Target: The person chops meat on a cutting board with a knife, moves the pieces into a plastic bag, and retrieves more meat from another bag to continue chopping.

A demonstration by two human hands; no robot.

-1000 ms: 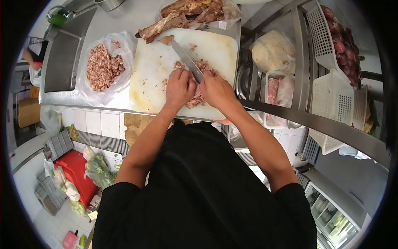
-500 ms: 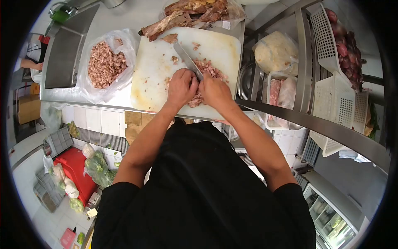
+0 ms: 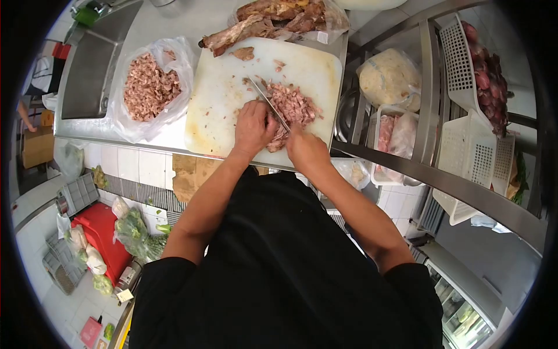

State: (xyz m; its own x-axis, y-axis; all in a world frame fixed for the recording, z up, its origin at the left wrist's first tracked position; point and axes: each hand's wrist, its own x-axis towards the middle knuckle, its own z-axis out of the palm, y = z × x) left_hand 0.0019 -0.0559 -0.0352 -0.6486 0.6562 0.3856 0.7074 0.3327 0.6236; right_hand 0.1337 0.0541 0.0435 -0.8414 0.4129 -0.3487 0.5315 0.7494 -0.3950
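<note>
My right hand (image 3: 307,149) is wrapped around the handle of a knife (image 3: 268,102), whose blade slants away to the upper left across the white cutting board (image 3: 212,113). To the blade's left, my left hand (image 3: 254,128) has its fingers curled down onto meat, which they mostly hide. Chopped reddish meat (image 3: 296,104) is heaped to the right of the blade, with more between my hands. A larger brown piece of meat (image 3: 243,53) and small scraps lie toward the board's far edge.
Left of the board sits a plastic bag of diced meat (image 3: 150,87), beside a steel sink (image 3: 93,75). Big meat pieces (image 3: 279,17) lie in plastic behind the board. A metal rack (image 3: 430,87) on the right holds bags and baskets. Another person's arm (image 3: 26,118) shows far left.
The knife blade has turned more upright on its edge, and my right hand has shifted slightly right and toward me. More of the chopped heap is exposed. My left hand stays nearly in place.
</note>
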